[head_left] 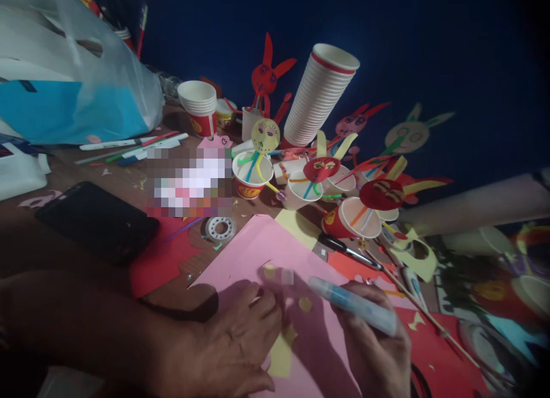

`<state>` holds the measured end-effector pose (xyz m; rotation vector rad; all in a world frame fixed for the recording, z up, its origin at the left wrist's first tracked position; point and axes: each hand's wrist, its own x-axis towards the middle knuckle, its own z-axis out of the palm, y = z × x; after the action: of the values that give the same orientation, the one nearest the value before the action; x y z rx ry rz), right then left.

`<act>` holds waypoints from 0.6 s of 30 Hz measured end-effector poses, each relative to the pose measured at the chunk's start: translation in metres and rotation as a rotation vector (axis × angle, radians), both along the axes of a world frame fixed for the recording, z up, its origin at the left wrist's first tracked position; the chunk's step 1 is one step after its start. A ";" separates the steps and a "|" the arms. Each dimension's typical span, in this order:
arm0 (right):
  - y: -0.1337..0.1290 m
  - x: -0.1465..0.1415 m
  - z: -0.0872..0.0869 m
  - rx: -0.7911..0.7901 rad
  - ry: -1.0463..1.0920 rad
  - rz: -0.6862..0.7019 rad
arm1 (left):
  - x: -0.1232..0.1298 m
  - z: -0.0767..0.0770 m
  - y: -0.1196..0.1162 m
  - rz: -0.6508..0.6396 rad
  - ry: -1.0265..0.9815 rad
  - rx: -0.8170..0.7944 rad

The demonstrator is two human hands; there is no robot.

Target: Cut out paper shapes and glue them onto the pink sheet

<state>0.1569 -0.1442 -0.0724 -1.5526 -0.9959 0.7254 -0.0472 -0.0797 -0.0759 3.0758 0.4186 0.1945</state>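
My left hand (234,343) rests on a sheet of pink paper (315,341), fingers bent down onto it and thumb held apart. Beside its fingers lies a piece of yellow paper (281,355). A translucent light-blue, pen-like tube (354,303) is gripped in my right hand (378,346), its wider end pointing left above the pink sheet. Beneath that end are a small yellow paper dot (305,304) and a pale square (287,276). Another yellow dot (269,271) lies farther up the sheet. My left fingertips are partly hidden.
Behind the sheet stand paper cups with paper rabbit figures (322,169) and a tall cup stack (320,94). A black phone (98,220), red paper (161,257) and a tape roll (220,229) lie left. A black marker (350,252) and a thin stick (442,329) lie right.
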 end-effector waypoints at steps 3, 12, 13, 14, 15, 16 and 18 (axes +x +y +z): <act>0.002 -0.002 0.004 0.071 0.018 -0.023 | -0.001 -0.002 0.000 -0.018 0.014 -0.042; 0.030 -0.015 0.007 -0.021 -0.694 0.122 | 0.001 -0.005 0.002 -0.024 0.002 -0.075; 0.031 -0.017 0.005 -0.031 -0.698 0.142 | 0.002 -0.005 0.002 -0.032 0.009 -0.072; 0.031 -0.019 0.003 -0.043 -0.695 0.162 | 0.003 -0.005 0.002 -0.039 0.013 -0.065; 0.031 -0.020 0.001 -0.053 -0.696 0.180 | 0.003 -0.004 0.002 -0.045 0.012 -0.058; 0.031 -0.021 -0.001 -0.057 -0.704 0.196 | 0.004 -0.003 0.003 -0.047 0.014 -0.051; 0.029 -0.022 -0.005 -0.042 -0.738 0.209 | 0.005 0.001 0.004 -0.048 0.026 -0.042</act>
<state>0.1353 -0.1149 -0.0777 -1.8101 -1.7086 0.2970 -0.0422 -0.0752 -0.0750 3.0461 0.3445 0.1423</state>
